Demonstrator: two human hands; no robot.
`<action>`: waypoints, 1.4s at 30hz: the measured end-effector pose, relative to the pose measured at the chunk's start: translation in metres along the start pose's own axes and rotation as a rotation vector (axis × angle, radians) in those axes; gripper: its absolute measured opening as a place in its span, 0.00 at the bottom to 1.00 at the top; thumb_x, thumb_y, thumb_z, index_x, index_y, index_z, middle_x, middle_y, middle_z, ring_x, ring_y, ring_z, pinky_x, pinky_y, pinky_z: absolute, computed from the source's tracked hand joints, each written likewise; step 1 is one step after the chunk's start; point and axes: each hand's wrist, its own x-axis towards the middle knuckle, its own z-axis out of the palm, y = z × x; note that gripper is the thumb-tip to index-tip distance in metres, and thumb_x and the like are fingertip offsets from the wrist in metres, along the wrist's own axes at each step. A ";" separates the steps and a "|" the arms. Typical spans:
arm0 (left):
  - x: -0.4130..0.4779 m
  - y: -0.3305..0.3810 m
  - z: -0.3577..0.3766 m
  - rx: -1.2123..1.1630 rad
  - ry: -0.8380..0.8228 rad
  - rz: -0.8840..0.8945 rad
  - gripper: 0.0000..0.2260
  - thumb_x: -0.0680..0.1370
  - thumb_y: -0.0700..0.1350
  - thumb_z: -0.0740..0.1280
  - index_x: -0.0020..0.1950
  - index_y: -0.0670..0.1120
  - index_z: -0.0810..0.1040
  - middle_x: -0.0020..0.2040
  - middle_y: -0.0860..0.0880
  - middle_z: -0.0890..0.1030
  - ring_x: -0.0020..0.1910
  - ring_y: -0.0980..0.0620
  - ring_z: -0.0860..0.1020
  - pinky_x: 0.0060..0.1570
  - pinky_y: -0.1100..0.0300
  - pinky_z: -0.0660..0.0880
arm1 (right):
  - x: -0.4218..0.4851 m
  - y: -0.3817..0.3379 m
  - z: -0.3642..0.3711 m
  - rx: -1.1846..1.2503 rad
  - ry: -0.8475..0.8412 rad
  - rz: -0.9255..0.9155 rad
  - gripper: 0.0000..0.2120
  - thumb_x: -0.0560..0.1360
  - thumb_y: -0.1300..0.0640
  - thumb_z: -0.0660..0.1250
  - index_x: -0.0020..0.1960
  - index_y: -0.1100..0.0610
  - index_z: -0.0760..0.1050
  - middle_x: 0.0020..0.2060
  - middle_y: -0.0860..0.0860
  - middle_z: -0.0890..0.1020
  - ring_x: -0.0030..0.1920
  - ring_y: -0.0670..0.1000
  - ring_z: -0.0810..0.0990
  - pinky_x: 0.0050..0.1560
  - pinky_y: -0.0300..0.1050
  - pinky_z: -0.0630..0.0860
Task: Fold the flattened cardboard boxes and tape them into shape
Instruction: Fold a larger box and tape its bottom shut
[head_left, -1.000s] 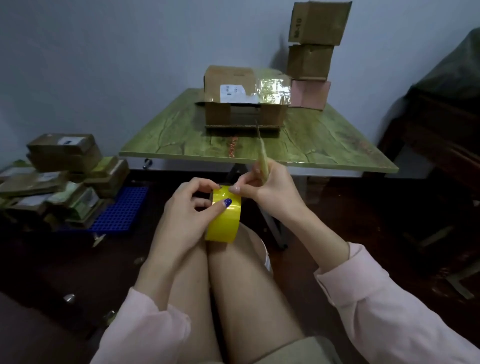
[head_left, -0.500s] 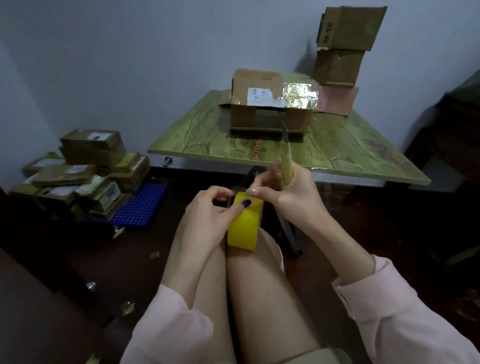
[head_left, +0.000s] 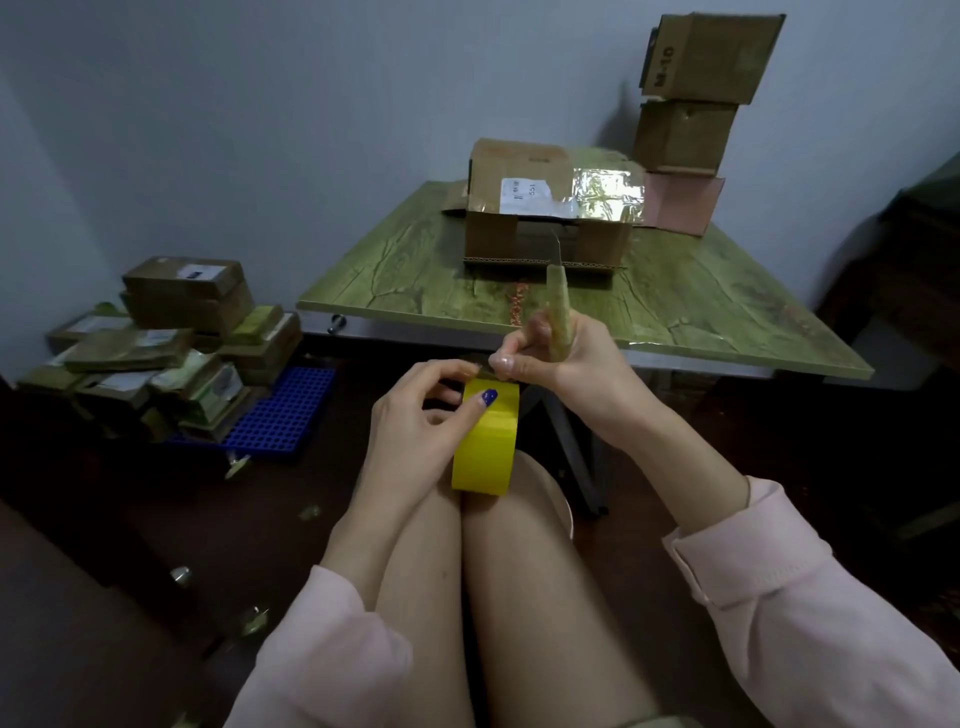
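Observation:
A yellow tape roll (head_left: 485, 447) stands on my knees, gripped by my left hand (head_left: 415, 415) with the thumb across its face. My right hand (head_left: 561, 358) holds a tape-wrapped cutter (head_left: 557, 306) upright, its blade pointing up, while its fingertips pinch at the top of the roll beside my left fingers. On the green table (head_left: 415, 280) ahead sits an open cardboard box (head_left: 545, 218) with a white label and shiny tape on its flap. Two folded boxes (head_left: 691, 93) are stacked at the table's back right on a pink box (head_left: 680, 202).
A heap of flattened and small boxes (head_left: 166, 343) lies on the floor at left, beside a blue grid tray (head_left: 280, 415). Dark furniture (head_left: 914, 249) stands at right. Tape scraps dot the dark floor. The table's metal leg (head_left: 571, 441) is just beyond my knees.
The camera view has shifted left and closer. Both hands stay at the roll's top; my right hand's fingertips have moved nearer my left fingers.

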 end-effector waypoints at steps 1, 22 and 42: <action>0.001 -0.002 0.002 -0.019 0.000 0.004 0.13 0.73 0.39 0.71 0.53 0.54 0.78 0.51 0.53 0.79 0.46 0.55 0.78 0.40 0.66 0.75 | 0.000 0.000 -0.001 0.005 0.005 0.000 0.18 0.71 0.73 0.68 0.40 0.57 0.61 0.36 0.55 0.79 0.35 0.44 0.81 0.41 0.36 0.77; 0.014 -0.002 -0.007 0.248 0.151 0.321 0.20 0.74 0.45 0.71 0.66 0.51 0.73 0.40 0.63 0.80 0.33 0.56 0.77 0.38 0.76 0.68 | 0.001 0.008 -0.004 -0.141 0.184 0.000 0.18 0.71 0.64 0.73 0.38 0.55 0.62 0.33 0.51 0.82 0.38 0.49 0.82 0.53 0.51 0.78; 0.040 -0.005 -0.011 -0.173 -0.134 -0.036 0.22 0.74 0.37 0.69 0.65 0.46 0.67 0.46 0.53 0.81 0.40 0.54 0.72 0.45 0.68 0.72 | 0.004 0.000 -0.009 -0.157 0.109 -0.037 0.13 0.70 0.67 0.72 0.41 0.57 0.68 0.36 0.52 0.81 0.34 0.47 0.81 0.40 0.37 0.77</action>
